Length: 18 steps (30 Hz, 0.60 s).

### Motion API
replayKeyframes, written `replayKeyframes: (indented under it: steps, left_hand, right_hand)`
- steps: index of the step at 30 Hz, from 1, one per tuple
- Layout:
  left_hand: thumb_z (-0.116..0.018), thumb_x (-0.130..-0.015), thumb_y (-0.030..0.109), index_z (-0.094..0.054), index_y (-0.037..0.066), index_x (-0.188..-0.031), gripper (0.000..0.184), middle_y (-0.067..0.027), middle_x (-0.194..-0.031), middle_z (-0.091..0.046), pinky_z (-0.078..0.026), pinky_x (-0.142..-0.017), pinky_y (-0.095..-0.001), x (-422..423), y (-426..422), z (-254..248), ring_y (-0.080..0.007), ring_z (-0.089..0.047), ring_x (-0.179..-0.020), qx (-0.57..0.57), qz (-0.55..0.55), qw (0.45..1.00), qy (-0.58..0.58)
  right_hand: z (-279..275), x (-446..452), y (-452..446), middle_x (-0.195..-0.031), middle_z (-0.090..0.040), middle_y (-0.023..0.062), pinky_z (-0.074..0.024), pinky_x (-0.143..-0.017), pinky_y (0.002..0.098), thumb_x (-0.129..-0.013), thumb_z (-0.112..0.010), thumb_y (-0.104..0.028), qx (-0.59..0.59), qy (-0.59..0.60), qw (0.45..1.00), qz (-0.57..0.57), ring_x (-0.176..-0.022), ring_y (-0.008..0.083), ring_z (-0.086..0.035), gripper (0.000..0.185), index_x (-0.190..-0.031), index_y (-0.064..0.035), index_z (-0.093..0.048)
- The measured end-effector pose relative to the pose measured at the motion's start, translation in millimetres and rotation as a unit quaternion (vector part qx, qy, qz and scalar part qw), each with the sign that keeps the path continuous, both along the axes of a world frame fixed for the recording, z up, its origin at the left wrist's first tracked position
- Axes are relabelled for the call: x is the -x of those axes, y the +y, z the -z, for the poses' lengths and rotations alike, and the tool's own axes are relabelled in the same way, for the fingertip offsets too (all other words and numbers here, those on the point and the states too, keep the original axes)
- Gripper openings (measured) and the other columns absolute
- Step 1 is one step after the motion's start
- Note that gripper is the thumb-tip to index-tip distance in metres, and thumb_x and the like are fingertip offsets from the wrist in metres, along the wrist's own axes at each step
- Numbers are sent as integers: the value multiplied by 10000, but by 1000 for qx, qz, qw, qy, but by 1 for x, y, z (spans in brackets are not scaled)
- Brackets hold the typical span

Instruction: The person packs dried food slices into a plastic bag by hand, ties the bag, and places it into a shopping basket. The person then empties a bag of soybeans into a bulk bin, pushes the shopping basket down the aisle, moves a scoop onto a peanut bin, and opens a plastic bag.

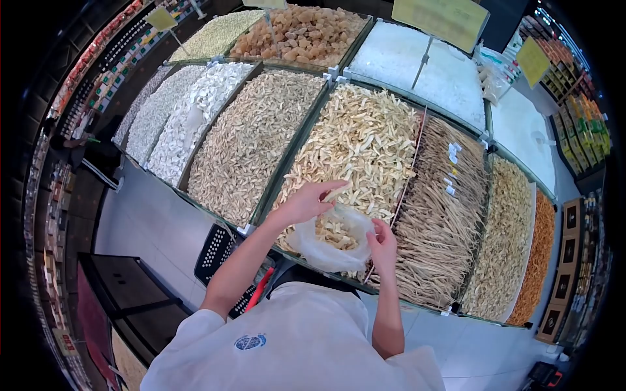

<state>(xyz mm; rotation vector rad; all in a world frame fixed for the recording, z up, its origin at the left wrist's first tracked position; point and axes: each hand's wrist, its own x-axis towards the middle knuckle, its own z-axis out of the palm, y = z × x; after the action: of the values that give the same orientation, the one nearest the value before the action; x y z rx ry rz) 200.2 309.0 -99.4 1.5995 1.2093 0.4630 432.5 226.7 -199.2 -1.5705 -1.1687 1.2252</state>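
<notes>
My left hand (306,203) pinches a pale dried slice (336,193) just above the far rim of a clear plastic bag (334,255). Several similar slices lie inside the bag, whose mouth gapes upward. My right hand (383,244) is closed on the bag's right edge, fingertips at the rim. Both hands are over the near end of a bin of cream-coloured dried slices (362,130). The exact kind of slice cannot be made out.
Left of this bin is one of smaller beige pieces (254,143); to its right lie thin brown roots (440,221) with small white tags. Amber lumps (303,32) and white granules (450,78) fill bins behind. A black basket (218,251) with a red handle stands below left.
</notes>
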Motion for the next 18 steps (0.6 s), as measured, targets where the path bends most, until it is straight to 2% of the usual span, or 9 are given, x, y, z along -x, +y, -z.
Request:
replayKeyframes:
  steps: [4, 7, 10, 13, 18]
  left_hand:
    - [-626, -797, -17, -548, 136, -1327, 557, -92, -1095, -681, -508, -733, -317, -7, -8, -16, -149, -623, -822, -51, 142, 986, 69]
    - [-641, -778, 4, -601, 125, -1260, 499, -109, -1068, -680, -496, -800, -333, -6, -7, 3, -223, -649, -886, -56, 146, 986, 56]
    - [-638, -770, -3, -625, 126, -1227, 476, -115, -1084, -679, -494, -831, -332, -6, -10, 5, -257, -652, -938, -66, 154, 985, 46]
    - [-635, -763, -11, -631, 127, -1220, 478, -110, -1137, -669, -490, -857, -331, -7, -12, -1, -261, -649, -960, -38, 178, 979, 96]
    - [-616, -781, 2, -637, 127, -1218, 455, -100, -1114, -680, -491, -872, -331, 1, -13, 22, -270, -648, -952, -63, 257, 961, 76]
  right_hand:
    - [-3, 1, -1, -890, -561, 47, -460, -632, 255, -847, -642, -43, -3, -1, 1000, -3, -688, 108, -525, 374, -1216, -69, -580]
    - [-6, 2, -1, -888, -562, 45, -458, -626, 251, -846, -640, -35, -6, 1, 1000, -4, -685, 105, -526, 373, -1213, -64, -580]
    - [-2, 1, -2, -886, -561, 39, -454, -617, 244, -845, -636, -21, -8, 17, 1000, -3, -676, 100, -524, 372, -1211, -57, -580]
    - [1, 0, -3, -884, -560, 35, -449, -608, 237, -845, -632, -10, -10, 31, 999, -5, -671, 95, -521, 370, -1210, -54, -580]
    - [0, 1, -4, -877, -555, 32, -449, -606, 240, -847, -630, -8, -14, 30, 999, -8, -670, 94, -522, 370, -1210, -60, -583]
